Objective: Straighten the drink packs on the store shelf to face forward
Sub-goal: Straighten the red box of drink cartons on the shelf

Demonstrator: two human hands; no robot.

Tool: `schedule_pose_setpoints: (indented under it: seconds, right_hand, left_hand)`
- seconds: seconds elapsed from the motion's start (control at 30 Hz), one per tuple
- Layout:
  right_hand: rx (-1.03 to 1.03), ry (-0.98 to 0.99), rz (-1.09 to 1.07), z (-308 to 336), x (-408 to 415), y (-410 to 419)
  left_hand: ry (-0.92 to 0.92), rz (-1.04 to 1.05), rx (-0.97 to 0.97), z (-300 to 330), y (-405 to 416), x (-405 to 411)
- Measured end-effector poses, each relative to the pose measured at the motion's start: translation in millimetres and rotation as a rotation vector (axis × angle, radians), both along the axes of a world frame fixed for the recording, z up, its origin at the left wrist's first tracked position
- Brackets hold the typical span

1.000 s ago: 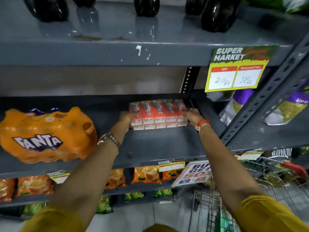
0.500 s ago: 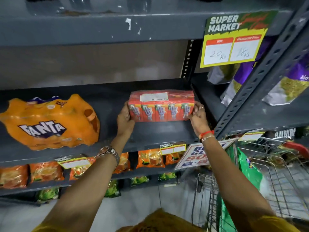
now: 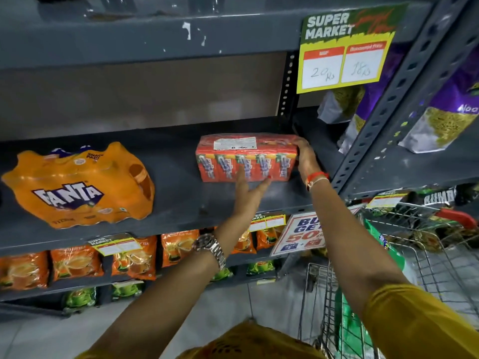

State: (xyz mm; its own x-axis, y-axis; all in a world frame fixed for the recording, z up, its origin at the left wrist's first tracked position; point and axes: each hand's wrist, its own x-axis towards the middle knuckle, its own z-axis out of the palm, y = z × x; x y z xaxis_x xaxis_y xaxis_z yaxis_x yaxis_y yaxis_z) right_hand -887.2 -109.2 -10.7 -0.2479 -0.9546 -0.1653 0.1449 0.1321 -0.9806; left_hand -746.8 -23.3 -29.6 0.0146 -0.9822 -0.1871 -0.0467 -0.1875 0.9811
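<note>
Toward the shelf's (image 3: 181, 200) right end, the right grip (image 3: 307, 161) clasped the red drink pack (image 3: 246, 158); the left grip (image 3: 248, 190) lay open against its front

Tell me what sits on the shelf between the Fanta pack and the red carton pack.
Nothing: in the head view, the stretch of grey shelf between the Fanta pack and the red carton pack is bare.

left hand (image 3: 248, 189) has let go of the red pack's (image 3: 246, 158) end.
</note>
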Motion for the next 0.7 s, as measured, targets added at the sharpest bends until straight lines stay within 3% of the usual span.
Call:
schedule_pose_setpoints:
  seconds: [0.13, 0.3, 0.4, 0.47, 0.53, 0.63, 0.7]
  right_hand:
    - [-0.093, -0.073, -0.078, -5.7, 2.3, 18.3]
    - [-0.057, -0.059, -0.271, -28.2, 35.4, 50.9]
    - [0.097, 0.000, -0.177, -42.4, 66.8, 88.0]
    - [0.042, 0.084, -0.137, -48.4, 91.6, 98.7]
    - [0.007, 0.060, -0.034, -47.8, 118.7, 110.9]
    - [-0.276, 0.259, 0.205, -45.2, 136.7, 106.6]
    - [-0.339, 0.330, 0.279, -43.8, 129.8, 91.7]
  left_hand:
    - [0.054, -0.023, 0.115, 7.7, -20.1, -5.7]
    - [0.097, -0.091, 0.062, 15.3, -47.7, 21.0]
    - [0.090, -0.230, 0.036, 18.9, -60.9, 48.5]
    - [0.112, -0.238, 0.075, 22.0, -65.7, 65.4]
    - [0.145, -0.082, 0.100, 21.4, -70.3, 79.8]
    - [0.191, 0.186, 0.074, 15.2, -68.3, 96.5]
    - [0.228, 0.379, 0.059, 7.8, -61.1, 104.3]
